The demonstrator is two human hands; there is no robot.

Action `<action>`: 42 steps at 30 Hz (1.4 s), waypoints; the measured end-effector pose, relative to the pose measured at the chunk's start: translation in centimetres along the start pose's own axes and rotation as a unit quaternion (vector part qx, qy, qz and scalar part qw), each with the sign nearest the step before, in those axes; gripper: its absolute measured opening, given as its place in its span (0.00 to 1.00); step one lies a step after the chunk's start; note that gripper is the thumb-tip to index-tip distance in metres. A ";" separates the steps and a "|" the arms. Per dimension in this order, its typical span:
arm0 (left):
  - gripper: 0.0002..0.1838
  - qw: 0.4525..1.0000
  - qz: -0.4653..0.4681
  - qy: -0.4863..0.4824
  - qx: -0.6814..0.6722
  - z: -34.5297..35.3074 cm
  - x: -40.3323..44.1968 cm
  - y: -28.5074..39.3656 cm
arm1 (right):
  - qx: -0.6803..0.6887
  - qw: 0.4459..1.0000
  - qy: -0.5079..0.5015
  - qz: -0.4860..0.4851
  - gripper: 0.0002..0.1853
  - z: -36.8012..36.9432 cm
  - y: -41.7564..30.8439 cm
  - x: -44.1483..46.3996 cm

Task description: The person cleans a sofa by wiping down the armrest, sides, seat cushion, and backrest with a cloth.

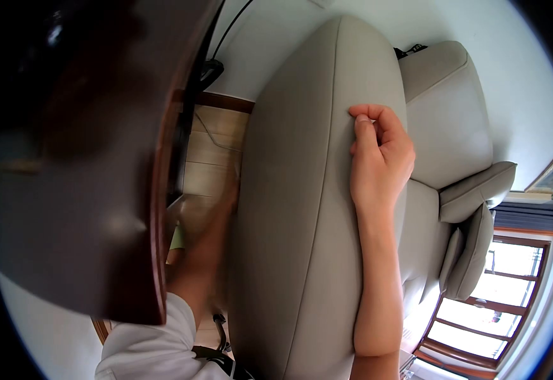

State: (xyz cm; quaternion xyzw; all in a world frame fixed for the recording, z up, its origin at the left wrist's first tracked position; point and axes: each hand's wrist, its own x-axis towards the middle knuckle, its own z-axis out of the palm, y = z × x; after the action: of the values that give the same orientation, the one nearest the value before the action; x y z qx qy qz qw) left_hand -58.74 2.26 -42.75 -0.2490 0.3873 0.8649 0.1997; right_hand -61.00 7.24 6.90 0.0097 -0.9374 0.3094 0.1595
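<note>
My right hand [384,152] lies over the top of a grey-beige sofa armrest [302,190]. Its fingers are curled in, with the thumb beside the index finger, and nothing shows between them. My left arm, in a white sleeve, reaches down into the narrow gap between the armrest and a dark brown wooden tabletop [99,190]. At its end my left hand [231,183] is smeared by motion close to the armrest's side. Its fingers cannot be made out, nor can anything it may hold.
A thin cable [212,132] runs over the tiled floor [210,168] in the gap. A small light-green thing [177,237] shows beside my left forearm. Cushions [469,253] rest on the sofa seat, with a window [485,304] beyond. A black object [210,75] is by the wall.
</note>
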 end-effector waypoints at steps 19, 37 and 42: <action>0.35 0.864 0.403 -0.015 0.303 18.9 -29.6 18.5 | 0.245 0.968 0.041 0.011 0.08 0.0 2.7 0.1; 0.33 0.706 0.463 -0.089 0.528 15.2 -52.9 5.0 | 0.582 0.802 -0.019 0.133 0.08 -10.1 5.3 -19.7; 0.28 0.570 0.472 -0.066 0.669 18.6 -48.8 10.6 | 0.490 0.857 0.079 0.138 0.07 -16.1 7.7 -29.0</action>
State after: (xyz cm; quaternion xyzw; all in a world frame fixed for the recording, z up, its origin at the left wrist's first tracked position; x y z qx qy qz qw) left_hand -30.69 2.52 2.58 0.2318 0.9038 0.3449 -0.1024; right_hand -29.67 20.55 5.82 -0.0672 -0.6407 0.7472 0.1630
